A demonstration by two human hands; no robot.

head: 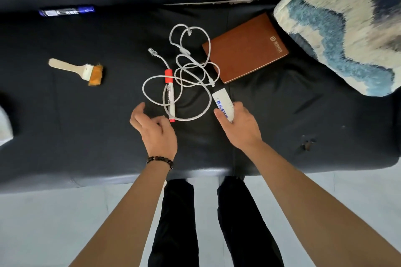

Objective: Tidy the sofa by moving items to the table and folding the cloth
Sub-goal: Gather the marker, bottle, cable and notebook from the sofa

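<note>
On the black sofa seat (86, 119) a tangled white network cable (191, 71) lies in the middle, looped over a white marker with red caps (170, 95). My right hand (238, 128) is closed around a white tube with blue print (223, 103) beside the cable. My left hand (154, 130) hovers with fingers spread, just left of the marker's lower end, holding nothing. A brown notebook (247, 47) lies to the right of the cable. A wooden-handled brush (78, 70) rests at the left, and a blue marker (67, 11) sits against the backrest.
A fluffy blue, white and navy cloth (347, 28) is bunched at the sofa's right end. A white object (4, 123) shows at the left edge. The seat's leather is torn (307, 144) at the right front. Pale floor (54, 212) and my legs are below.
</note>
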